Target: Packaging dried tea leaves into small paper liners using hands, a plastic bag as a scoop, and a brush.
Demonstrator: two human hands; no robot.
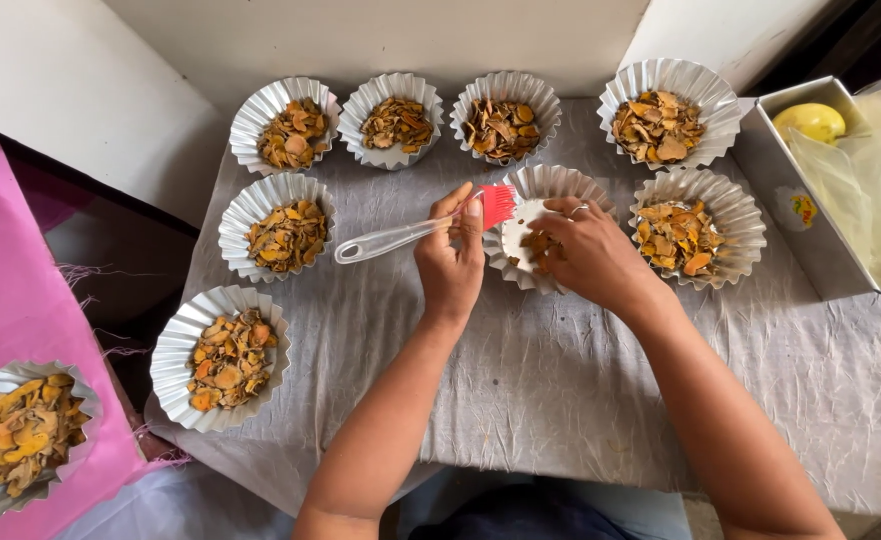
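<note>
My left hand (451,262) grips a pastry brush (413,233) with a clear handle and red bristles; the bristles reach the rim of a fluted foil cup (546,186) at the table's middle. My right hand (589,252), a ring on one finger, rests over that cup and covers most of its inside. A few orange-brown dried slices (537,244) show in the cup under the fingers. I cannot tell whether the right fingers hold any slice.
Several more fluted foil cups filled with dried orange slices stand around on the grey cloth (561,390): three at the back (396,120), two at right (698,230), two at left (223,357). Another sits on pink fabric (27,432). A metal tray (831,190) with a yellow object stands at right.
</note>
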